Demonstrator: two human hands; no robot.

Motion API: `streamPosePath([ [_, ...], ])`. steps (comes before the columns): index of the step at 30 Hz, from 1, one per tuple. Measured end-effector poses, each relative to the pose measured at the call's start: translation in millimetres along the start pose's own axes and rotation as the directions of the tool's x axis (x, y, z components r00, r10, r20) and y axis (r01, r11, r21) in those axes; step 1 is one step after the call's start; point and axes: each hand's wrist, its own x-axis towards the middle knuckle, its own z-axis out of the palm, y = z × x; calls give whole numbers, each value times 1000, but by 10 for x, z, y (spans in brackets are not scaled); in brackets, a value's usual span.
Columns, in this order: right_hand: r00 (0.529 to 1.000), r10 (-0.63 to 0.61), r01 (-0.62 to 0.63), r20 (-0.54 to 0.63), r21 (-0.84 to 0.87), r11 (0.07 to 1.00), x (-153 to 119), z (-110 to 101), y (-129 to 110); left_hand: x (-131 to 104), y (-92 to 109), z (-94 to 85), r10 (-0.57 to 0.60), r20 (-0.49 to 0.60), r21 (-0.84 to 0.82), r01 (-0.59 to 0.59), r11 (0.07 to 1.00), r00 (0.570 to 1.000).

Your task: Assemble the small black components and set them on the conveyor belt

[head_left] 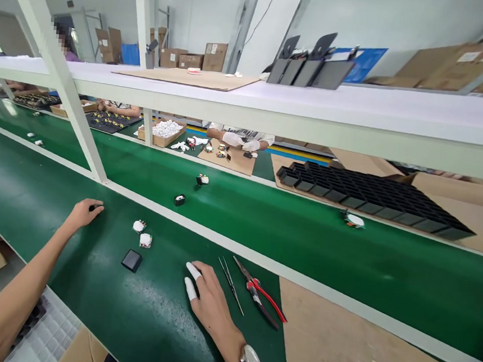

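My left hand [85, 213] is over the green bench at the left, its fingers curled round a small dark thing that I cannot make out. My right hand [210, 297] rests on the bench, fingers apart and empty, with white covers on two fingertips. Between the hands lie a white-topped small part [139, 226], a second white-topped part [145, 240] and a square black case [132, 260]. Just right of my right hand are silver tweezers [231, 285] and red-handled pliers [259, 291].
A green conveyor belt [271, 223] carries scattered small parts. Above it runs a white shelf [273, 108] on posts. Across the belt, a person's gloved hands [241, 141] work near a block of black trays [371, 195]. Cardboard [349, 342] covers the bench at right.
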Motion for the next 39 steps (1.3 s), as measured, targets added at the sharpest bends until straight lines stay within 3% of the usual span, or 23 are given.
streamPosePath([
  [3, 995, -45, 43, 88, 21, 999, 348, 216, -158, -300, 134, 126, 101, 57, -104, -94, 990, 993],
  [7, 963, -144, 128, 226, 84, 988, 840, 572, -334, -616, 616, 292, 315, 40, -305, -289, 907, 948],
  [10, 934, -197, 172, 298, 107, 979, 1039, 742, -384, -749, 902, 257, 408, -16, -317, -391, 864, 913],
  [13, 940, -184, 171, 286, 69, 983, 974, 706, -319, -936, 1051, 159, 480, -37, -289, -469, 835, 877],
  [15, 962, -137, 133, 236, 30, 991, 796, 583, -224, -1119, 1102, 143, 532, 23, -313, -499, 808, 846],
  [20, 995, 49, -45, 83, -50, 998, 225, 194, 13, -1459, 1207, 294, 537, 103, -291, -491, 821, 837],
  [24, 992, 104, -97, 67, -103, 990, -33, 9, 45, -1420, 1402, 346, 570, 136, -437, -468, 768, 810],
  [27, 989, 127, -108, 81, -207, 972, -94, -20, -22, -1315, 1627, 403, 567, 92, -591, -414, 692, 818],
  [32, 974, 170, -118, 149, -306, 945, -115, 27, -98, -1156, 1967, 685, 551, 8, -647, -416, 639, 834],
  [36, 973, 183, -137, 143, -281, 950, -116, 47, -88, -1077, 2053, 861, 569, 67, -668, -387, 636, 820],
  [39, 978, 163, -120, 129, -288, 950, -106, 44, -83, -1026, 2023, 873, 592, 124, -632, -396, 666, 797],
])
